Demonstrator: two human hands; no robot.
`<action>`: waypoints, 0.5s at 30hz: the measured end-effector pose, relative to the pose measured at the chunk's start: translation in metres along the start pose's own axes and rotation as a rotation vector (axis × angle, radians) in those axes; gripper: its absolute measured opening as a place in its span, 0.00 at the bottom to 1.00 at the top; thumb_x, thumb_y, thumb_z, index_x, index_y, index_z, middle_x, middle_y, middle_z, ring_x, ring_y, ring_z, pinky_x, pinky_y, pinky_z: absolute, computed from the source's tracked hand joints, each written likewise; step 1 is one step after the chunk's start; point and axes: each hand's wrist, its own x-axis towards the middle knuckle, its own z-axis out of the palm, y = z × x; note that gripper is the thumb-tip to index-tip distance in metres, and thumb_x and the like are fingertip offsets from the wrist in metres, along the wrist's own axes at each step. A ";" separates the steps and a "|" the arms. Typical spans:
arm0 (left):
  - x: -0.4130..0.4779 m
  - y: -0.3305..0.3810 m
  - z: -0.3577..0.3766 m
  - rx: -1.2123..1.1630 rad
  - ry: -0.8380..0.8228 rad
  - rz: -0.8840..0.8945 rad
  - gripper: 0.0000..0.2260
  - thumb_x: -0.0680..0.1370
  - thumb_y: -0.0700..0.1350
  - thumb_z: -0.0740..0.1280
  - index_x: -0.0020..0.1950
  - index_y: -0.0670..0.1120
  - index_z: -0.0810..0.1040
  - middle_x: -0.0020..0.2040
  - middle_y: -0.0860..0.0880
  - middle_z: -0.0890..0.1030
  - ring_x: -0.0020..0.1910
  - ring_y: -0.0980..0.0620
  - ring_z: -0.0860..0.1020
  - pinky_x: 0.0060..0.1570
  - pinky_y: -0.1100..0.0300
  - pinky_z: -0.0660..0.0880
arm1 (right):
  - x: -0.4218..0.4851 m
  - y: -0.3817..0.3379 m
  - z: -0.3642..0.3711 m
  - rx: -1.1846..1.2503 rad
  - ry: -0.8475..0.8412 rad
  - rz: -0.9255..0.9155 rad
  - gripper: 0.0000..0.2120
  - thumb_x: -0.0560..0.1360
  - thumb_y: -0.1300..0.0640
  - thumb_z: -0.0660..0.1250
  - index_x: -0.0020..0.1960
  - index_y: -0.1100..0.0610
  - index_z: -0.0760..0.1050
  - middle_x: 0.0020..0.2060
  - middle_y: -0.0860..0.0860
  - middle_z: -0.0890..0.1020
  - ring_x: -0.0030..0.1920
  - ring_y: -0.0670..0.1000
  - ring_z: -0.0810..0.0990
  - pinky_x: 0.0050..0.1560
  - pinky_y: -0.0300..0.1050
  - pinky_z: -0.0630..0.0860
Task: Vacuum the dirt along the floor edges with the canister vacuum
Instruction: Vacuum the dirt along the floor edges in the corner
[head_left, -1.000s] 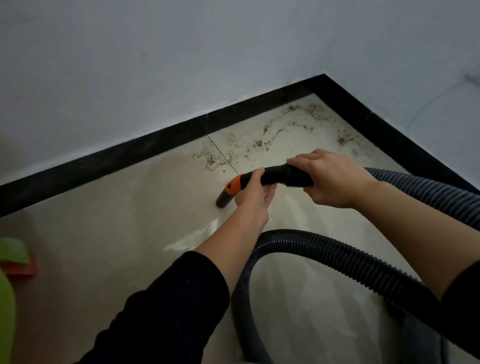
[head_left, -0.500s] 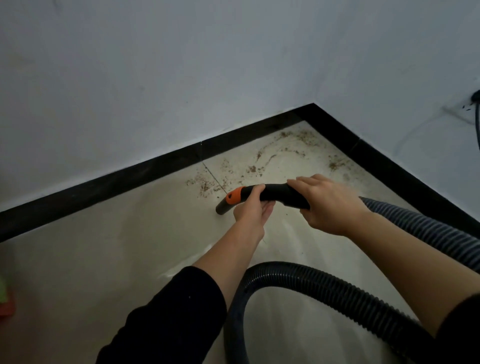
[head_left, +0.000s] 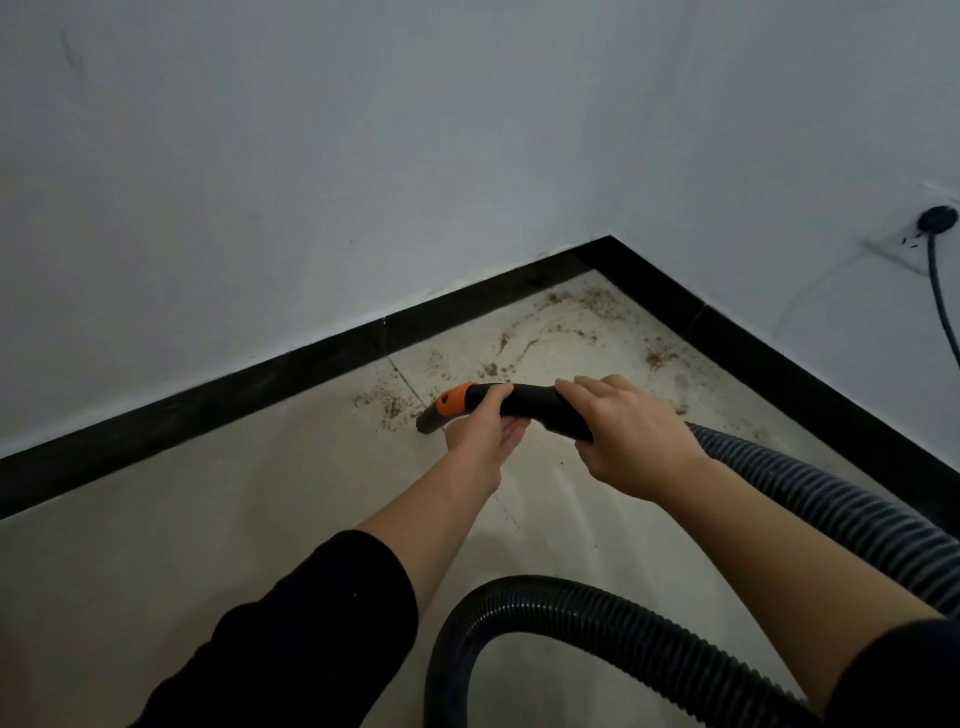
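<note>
A black vacuum handle (head_left: 524, 402) with an orange collar (head_left: 451, 402) ends in a short nozzle whose tip (head_left: 427, 422) touches the beige tile floor. My left hand (head_left: 480, 428) grips the handle just behind the orange collar. My right hand (head_left: 626, 434) wraps over the rear of the handle, where the ribbed hose (head_left: 810, 499) begins. Brown dirt (head_left: 387, 402) lies in front of the nozzle, and more dirt (head_left: 571, 312) is strewn toward the corner along the black baseboard (head_left: 311, 358).
The hose loops back across the floor in a dark arc (head_left: 597, 597) near my arms. A black plug (head_left: 937, 221) sits in a wall socket at the right with its cable hanging down. White walls meet at the corner (head_left: 610, 239).
The view has tilted up, so the corner sits lower in frame and the wall socket has come into sight. The nozzle has edged closer to the dirt patch by the tile seam.
</note>
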 end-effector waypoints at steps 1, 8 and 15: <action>0.001 0.002 0.001 0.012 0.003 0.005 0.16 0.75 0.42 0.73 0.58 0.35 0.76 0.51 0.38 0.84 0.42 0.49 0.83 0.36 0.65 0.79 | 0.001 0.000 0.000 0.002 0.004 0.002 0.22 0.76 0.56 0.63 0.69 0.51 0.65 0.57 0.47 0.76 0.54 0.51 0.73 0.47 0.42 0.73; 0.003 0.005 0.007 0.044 0.011 0.020 0.15 0.76 0.42 0.73 0.58 0.36 0.76 0.51 0.38 0.84 0.46 0.48 0.84 0.40 0.64 0.80 | 0.004 0.003 0.002 0.010 0.012 0.022 0.22 0.76 0.56 0.62 0.69 0.50 0.65 0.56 0.47 0.76 0.54 0.50 0.73 0.46 0.42 0.72; 0.006 -0.003 -0.004 -0.002 0.013 -0.005 0.10 0.76 0.41 0.73 0.50 0.38 0.76 0.50 0.38 0.83 0.44 0.49 0.83 0.52 0.60 0.79 | 0.001 -0.007 0.008 -0.014 -0.044 0.023 0.25 0.77 0.55 0.62 0.72 0.53 0.62 0.61 0.48 0.74 0.58 0.52 0.72 0.53 0.44 0.74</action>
